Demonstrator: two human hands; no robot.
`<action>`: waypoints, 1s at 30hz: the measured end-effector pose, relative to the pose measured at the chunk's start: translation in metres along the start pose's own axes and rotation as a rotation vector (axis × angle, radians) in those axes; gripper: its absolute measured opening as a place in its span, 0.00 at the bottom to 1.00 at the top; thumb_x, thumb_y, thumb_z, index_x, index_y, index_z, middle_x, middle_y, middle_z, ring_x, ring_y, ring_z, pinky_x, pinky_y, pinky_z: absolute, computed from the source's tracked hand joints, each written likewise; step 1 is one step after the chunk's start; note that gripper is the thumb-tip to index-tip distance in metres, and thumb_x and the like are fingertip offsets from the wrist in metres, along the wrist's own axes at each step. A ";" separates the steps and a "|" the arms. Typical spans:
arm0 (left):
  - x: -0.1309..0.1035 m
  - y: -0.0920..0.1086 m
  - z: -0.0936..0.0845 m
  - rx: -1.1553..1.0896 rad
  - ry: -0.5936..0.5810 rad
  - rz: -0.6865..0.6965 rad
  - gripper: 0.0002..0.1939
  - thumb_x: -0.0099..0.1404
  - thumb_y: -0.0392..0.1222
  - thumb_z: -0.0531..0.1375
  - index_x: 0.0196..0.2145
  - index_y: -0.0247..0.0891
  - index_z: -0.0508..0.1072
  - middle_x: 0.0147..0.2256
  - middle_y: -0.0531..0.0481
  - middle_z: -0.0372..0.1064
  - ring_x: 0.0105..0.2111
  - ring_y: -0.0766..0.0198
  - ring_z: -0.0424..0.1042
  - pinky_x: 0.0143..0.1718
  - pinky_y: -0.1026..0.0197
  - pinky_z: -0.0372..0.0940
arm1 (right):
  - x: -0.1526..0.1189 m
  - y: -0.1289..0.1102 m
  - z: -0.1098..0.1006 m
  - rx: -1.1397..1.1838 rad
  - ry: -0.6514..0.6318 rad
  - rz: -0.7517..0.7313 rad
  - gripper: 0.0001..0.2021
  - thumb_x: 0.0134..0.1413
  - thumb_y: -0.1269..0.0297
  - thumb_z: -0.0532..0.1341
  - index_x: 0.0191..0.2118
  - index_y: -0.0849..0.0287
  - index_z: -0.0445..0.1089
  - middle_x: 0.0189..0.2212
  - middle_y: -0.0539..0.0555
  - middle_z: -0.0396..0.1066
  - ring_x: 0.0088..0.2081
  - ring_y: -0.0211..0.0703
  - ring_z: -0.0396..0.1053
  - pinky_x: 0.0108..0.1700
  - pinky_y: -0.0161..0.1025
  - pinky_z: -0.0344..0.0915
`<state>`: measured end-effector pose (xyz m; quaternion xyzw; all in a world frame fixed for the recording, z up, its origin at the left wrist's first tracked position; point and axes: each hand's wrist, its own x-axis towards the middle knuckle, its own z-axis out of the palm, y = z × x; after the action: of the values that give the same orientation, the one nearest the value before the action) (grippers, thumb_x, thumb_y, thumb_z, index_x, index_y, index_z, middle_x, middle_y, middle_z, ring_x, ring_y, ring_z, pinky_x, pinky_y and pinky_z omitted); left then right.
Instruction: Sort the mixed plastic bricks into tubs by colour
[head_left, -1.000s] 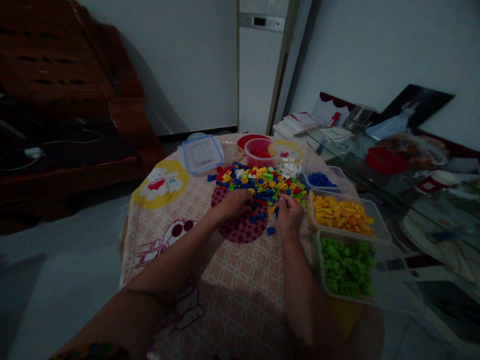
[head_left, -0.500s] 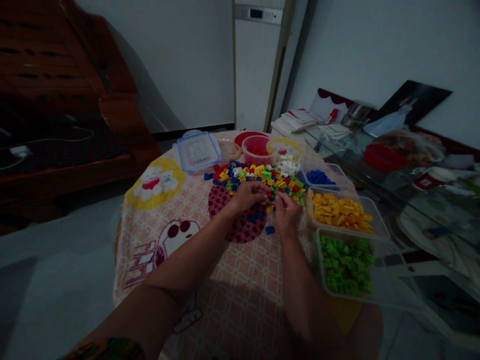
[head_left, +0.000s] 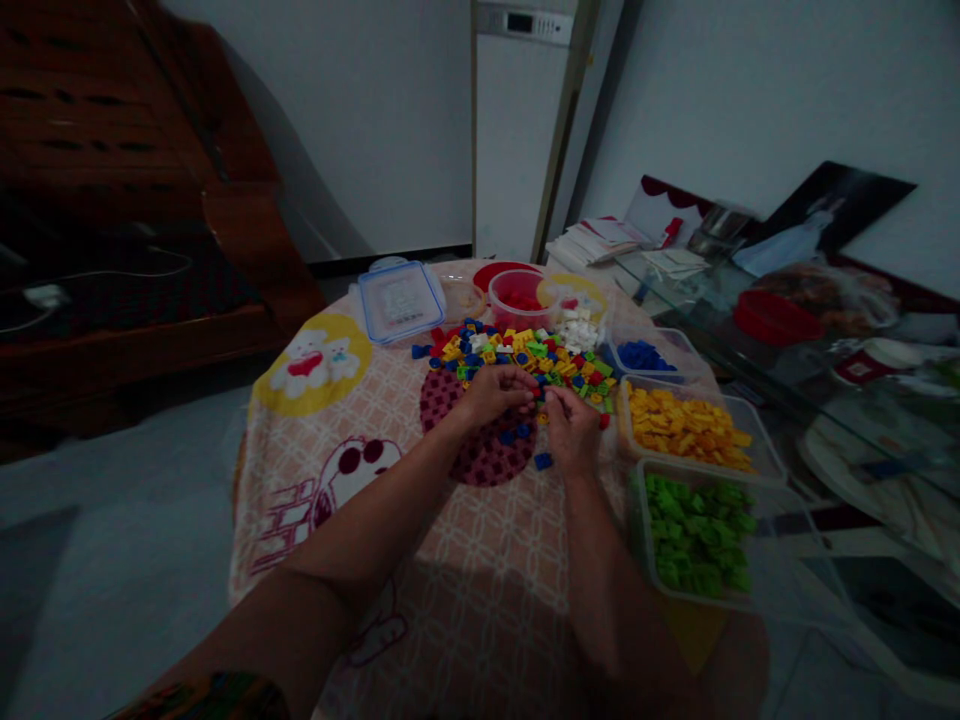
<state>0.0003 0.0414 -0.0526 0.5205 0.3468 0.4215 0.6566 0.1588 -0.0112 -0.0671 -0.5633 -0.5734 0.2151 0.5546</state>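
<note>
Above the pile of mixed building bricks [head_left: 525, 345], my left hand [head_left: 495, 392] is closed with a small red building brick [head_left: 535, 393] at its fingertips. My right hand [head_left: 573, 428] meets it from the right in a pinch. A bit of blue shows between the two sets of fingertips, but what the right fingers grip is too small to make out. Several loose blue bricks [head_left: 513, 434] lie under the hands, and a single blue brick [head_left: 543, 461] sits nearer to me.
Clear tubs of yellow bricks [head_left: 686, 425], green bricks [head_left: 697, 535] and blue bricks [head_left: 641, 355] line the right side. Behind the pile stand a pink tub [head_left: 523, 312] of red bricks, white bricks [head_left: 579, 330] and a blue-rimmed lid [head_left: 401, 302]. A cluttered glass table [head_left: 720, 320] adjoins at right.
The fingertips have shifted slightly against each other around the small pieces. The whole view has moved a little; the pile and the tubs look unchanged.
</note>
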 end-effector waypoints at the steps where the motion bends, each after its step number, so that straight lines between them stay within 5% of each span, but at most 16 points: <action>1: 0.000 0.000 0.000 0.000 -0.002 0.001 0.19 0.48 0.40 0.77 0.34 0.32 0.76 0.27 0.51 0.78 0.27 0.65 0.78 0.33 0.64 0.74 | 0.000 0.000 0.000 0.002 -0.017 0.003 0.16 0.60 0.54 0.59 0.39 0.57 0.81 0.28 0.55 0.80 0.31 0.48 0.77 0.37 0.41 0.73; 6: 0.000 0.000 -0.002 0.010 0.019 0.022 0.17 0.49 0.38 0.76 0.34 0.33 0.76 0.26 0.51 0.77 0.26 0.65 0.78 0.30 0.65 0.73 | 0.000 0.001 0.000 0.002 -0.050 -0.003 0.16 0.60 0.54 0.59 0.41 0.57 0.81 0.31 0.56 0.82 0.33 0.49 0.78 0.40 0.42 0.74; 13: 0.012 0.019 -0.017 0.095 0.209 0.073 0.10 0.54 0.36 0.70 0.34 0.32 0.77 0.24 0.53 0.75 0.23 0.66 0.75 0.29 0.64 0.72 | 0.001 0.005 0.001 -0.011 -0.025 -0.008 0.16 0.59 0.54 0.59 0.41 0.58 0.81 0.32 0.56 0.82 0.35 0.50 0.79 0.44 0.44 0.75; 22: 0.080 0.061 -0.029 0.222 0.504 0.255 0.04 0.57 0.29 0.64 0.33 0.31 0.75 0.22 0.55 0.72 0.21 0.69 0.72 0.30 0.64 0.73 | 0.002 0.008 0.002 -0.024 0.099 0.023 0.15 0.58 0.55 0.59 0.37 0.58 0.81 0.30 0.56 0.81 0.31 0.48 0.77 0.39 0.42 0.73; 27: 0.119 0.084 -0.033 0.296 0.594 0.278 0.12 0.59 0.26 0.60 0.41 0.29 0.77 0.27 0.51 0.75 0.25 0.67 0.75 0.36 0.61 0.74 | 0.003 0.012 0.002 -0.027 0.115 0.013 0.15 0.58 0.55 0.59 0.37 0.58 0.80 0.31 0.56 0.82 0.32 0.48 0.77 0.40 0.43 0.73; 30: 0.121 0.086 -0.038 0.411 0.606 0.318 0.19 0.57 0.27 0.62 0.47 0.28 0.78 0.32 0.48 0.78 0.30 0.64 0.77 0.39 0.59 0.75 | 0.003 0.012 0.002 -0.014 0.116 0.014 0.16 0.58 0.55 0.59 0.37 0.59 0.80 0.31 0.56 0.81 0.31 0.48 0.77 0.39 0.42 0.73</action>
<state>-0.0014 0.1755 0.0209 0.5404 0.5170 0.5742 0.3330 0.1627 -0.0046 -0.0772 -0.5826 -0.5378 0.1817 0.5817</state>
